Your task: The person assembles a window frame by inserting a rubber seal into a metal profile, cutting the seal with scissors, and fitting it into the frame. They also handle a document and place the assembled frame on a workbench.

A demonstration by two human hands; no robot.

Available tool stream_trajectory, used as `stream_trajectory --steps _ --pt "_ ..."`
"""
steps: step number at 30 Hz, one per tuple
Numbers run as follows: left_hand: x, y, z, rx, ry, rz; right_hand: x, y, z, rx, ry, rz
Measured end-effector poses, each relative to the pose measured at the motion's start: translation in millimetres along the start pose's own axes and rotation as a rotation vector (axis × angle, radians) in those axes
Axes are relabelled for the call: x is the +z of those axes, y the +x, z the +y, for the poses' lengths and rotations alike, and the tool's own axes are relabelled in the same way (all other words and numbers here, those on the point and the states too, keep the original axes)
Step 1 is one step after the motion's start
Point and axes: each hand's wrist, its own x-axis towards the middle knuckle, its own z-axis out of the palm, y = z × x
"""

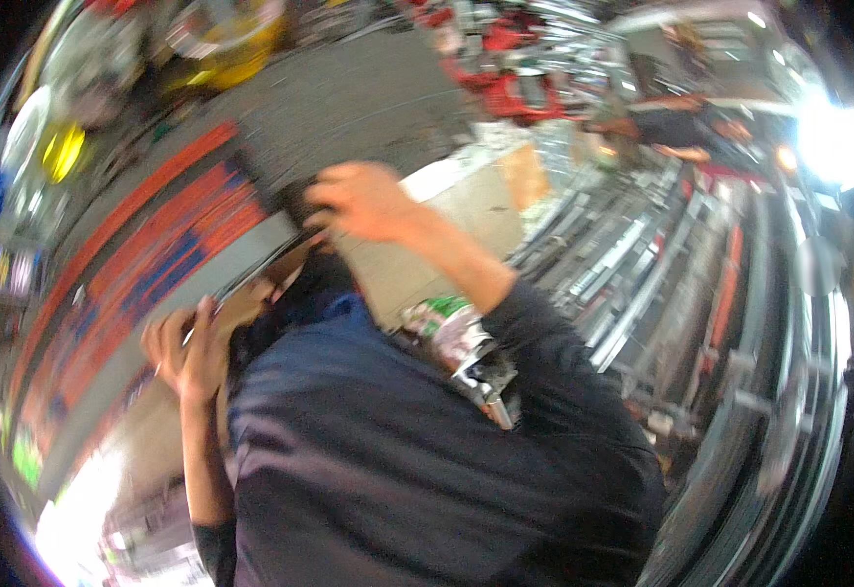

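My left hand (pixel 182 354) is closed around one end of a thin, metallic-looking rod (pixel 241 284). The rod slants up and to the right toward my right hand (pixel 363 201). That hand's fingers curl down over a dark object (pixel 297 203); blur hides what exactly they grip. Below it, the front of my dark shirt (pixel 398 450) fills the lower middle. By my right forearm lies a crumpled white and green packet (pixel 444 321) with small metal pieces beside it.
Long metal bars and profiles (pixel 632 264) lie stacked on the right. A co-worker (pixel 686 132) is at the far right near a bright lamp (pixel 835 142). Orange-red and blue slats (pixel 163 264) stretch along the left. A tan board (pixel 447 249) lies beyond my right forearm. Red items (pixel 525 93) are at the back.
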Motion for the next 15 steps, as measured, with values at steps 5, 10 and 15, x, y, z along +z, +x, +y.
stream_trajectory --steps 5,10,15 --pt "13 10 6 0.054 0.011 0.119 -10 0 27 0.011 0.013 0.110" --pt "3 -3 -5 0.017 0.010 0.007 -46 13 36 -0.029 -0.074 0.110" --pt "6 -13 -12 -0.051 -0.008 0.010 -37 18 -15 -0.080 -0.156 0.343"
